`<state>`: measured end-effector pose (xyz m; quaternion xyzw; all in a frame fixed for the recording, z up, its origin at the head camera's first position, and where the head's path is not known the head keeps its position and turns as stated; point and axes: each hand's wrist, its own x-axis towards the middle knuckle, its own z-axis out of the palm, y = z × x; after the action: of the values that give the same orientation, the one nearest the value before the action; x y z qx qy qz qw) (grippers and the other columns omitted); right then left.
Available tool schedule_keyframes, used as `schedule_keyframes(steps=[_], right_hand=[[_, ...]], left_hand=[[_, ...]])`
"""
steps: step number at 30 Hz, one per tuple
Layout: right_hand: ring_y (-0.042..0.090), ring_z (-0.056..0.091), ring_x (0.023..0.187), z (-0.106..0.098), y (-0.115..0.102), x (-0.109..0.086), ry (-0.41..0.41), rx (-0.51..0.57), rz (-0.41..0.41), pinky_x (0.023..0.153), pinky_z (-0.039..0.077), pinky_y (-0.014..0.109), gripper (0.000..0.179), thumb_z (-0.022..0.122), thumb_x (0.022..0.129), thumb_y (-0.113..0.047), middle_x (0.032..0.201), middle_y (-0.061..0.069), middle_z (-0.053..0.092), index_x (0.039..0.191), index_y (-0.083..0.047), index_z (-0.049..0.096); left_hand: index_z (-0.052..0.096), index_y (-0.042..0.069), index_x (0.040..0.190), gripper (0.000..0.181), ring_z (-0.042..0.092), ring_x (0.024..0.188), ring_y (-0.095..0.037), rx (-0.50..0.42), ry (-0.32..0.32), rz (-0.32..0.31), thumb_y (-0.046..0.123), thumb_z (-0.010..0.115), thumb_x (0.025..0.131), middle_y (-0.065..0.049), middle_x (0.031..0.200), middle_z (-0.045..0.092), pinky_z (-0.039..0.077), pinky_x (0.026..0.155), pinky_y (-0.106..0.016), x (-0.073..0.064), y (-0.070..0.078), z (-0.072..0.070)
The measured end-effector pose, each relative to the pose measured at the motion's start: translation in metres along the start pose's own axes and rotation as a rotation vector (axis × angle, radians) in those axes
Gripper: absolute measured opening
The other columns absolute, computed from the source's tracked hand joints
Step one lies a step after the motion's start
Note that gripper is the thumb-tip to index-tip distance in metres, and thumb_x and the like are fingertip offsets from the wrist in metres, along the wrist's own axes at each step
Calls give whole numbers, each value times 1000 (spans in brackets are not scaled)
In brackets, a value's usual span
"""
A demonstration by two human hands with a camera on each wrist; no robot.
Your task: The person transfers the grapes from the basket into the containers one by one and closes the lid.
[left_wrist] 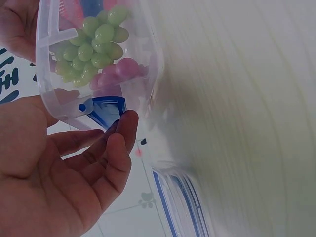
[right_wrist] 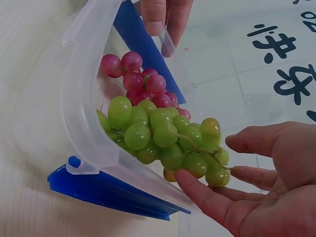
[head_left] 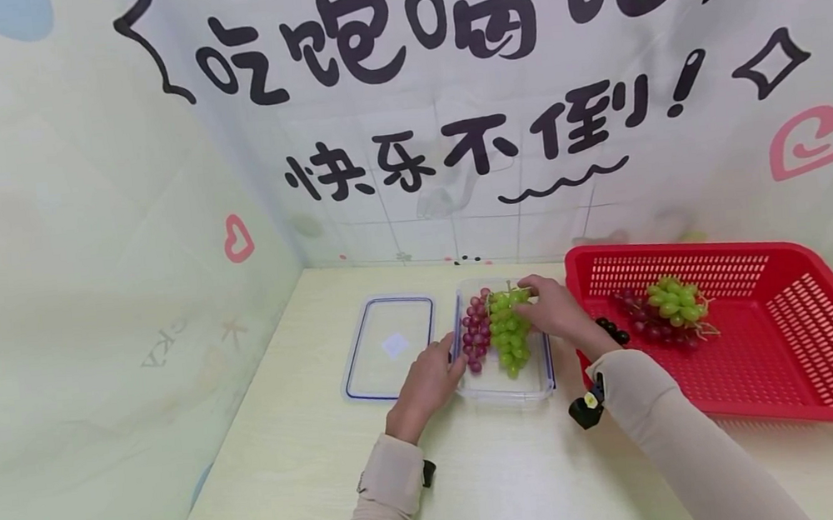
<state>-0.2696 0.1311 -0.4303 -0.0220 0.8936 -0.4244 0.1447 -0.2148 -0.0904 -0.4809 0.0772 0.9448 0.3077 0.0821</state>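
A clear plastic food container (head_left: 512, 393) with blue side latches holds a bunch of purple grapes (head_left: 476, 334) on its left and a bunch of green grapes (head_left: 508, 331) beside it. My left hand (head_left: 428, 380) grips the container's left wall; the right wrist view has its thumb over the rim and a finger outside. In the left wrist view, its fingertips are by a blue latch (left_wrist: 106, 111). At the stem end of the green grapes is my right hand (right_wrist: 276, 177), its fingers loosely extended. One fingertip touches the bunch, while the thumb looks slightly apart.
The container's lid (head_left: 390, 371), blue-edged, lies flat to the left on the table (head_left: 467, 473). A red plastic basket (head_left: 743, 362) stands to the right, with another green bunch (head_left: 677, 302), dark red grapes (head_left: 649, 325) and black grapes (head_left: 612, 331) inside. A printed wall (head_left: 414, 235) rises behind.
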Motion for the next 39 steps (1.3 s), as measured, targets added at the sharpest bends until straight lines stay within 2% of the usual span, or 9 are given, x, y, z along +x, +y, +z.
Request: schedule_keyframes(steps=[3, 10, 19, 27, 35, 39], right_hand=[[31, 63, 105, -1, -1, 0, 9, -38, -5, 82, 56, 37, 55, 57, 99, -18, 151, 27, 39, 150, -4, 39], [41, 50, 130, -5, -4, -3, 36, -72, -33, 101, 48, 53, 53, 55, 99, -17, 151, 28, 40, 148, -2, 41], [42, 50, 131, -20, -5, -6, 108, -24, -95, 102, 48, 52, 48, 56, 99, -16, 146, 26, 48, 143, 0, 46], [41, 53, 128, -45, -2, -11, 159, -33, -157, 102, 47, 53, 43, 54, 100, -14, 141, 25, 53, 140, 1, 50], [41, 52, 127, -61, 4, -16, 186, 0, -135, 103, 46, 53, 41, 51, 101, -12, 141, 25, 52, 140, 0, 50], [41, 52, 127, -65, 7, -18, 201, -10, -138, 104, 45, 53, 40, 50, 100, -10, 140, 26, 53, 139, 2, 50]], left_hand=[[41, -1, 149, 54, 59, 119, -38, 3, 4, 6, 28, 50, 104, -26, 133, 57, 49, 100, -49, 0, 0, 0], [41, -1, 149, 53, 62, 106, -33, 7, 12, 24, 27, 50, 104, -25, 126, 61, 52, 91, -46, -1, 0, 0], [40, 0, 150, 54, 59, 118, -38, 6, 9, 15, 28, 49, 104, -26, 133, 58, 49, 99, -49, -1, -1, 0], [40, 0, 150, 55, 58, 119, -40, 13, 14, 19, 28, 49, 104, -27, 134, 57, 48, 101, -50, 0, -1, 1], [41, 1, 150, 54, 62, 112, -38, 22, 10, 4, 27, 51, 104, -25, 130, 59, 51, 96, -49, 0, 2, 0], [41, 1, 149, 54, 60, 118, -39, 25, 6, -1, 27, 51, 104, -26, 134, 57, 49, 99, -50, -1, 3, 0]])
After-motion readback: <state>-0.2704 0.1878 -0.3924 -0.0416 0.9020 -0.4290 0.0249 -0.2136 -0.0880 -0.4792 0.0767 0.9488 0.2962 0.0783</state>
